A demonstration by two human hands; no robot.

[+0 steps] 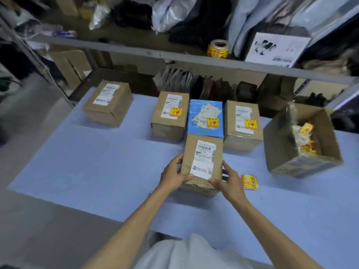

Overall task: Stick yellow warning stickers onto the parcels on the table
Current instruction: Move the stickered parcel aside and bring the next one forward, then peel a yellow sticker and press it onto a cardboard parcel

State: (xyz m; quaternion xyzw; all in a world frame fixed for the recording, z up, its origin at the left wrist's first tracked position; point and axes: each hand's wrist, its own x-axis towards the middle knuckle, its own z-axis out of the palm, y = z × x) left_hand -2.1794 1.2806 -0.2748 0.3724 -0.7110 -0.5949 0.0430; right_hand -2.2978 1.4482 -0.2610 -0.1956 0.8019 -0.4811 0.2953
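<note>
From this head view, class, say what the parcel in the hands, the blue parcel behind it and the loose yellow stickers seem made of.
The held parcel: brown cardboard, matte; dull even surface, folded box edges. The blue parcel: probably plastic film or tape wrap, glossy; pale sheen, wrinkles. The yellow stickers: likely coated paper, slightly shiny; thin, flat, printed red.

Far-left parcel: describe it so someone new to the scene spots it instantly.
On the blue table, look to the back left corner. A brown parcel sits there alone, apart from the row of three parcels. Unlike those, its white label carries no yellow sticker.
</note>
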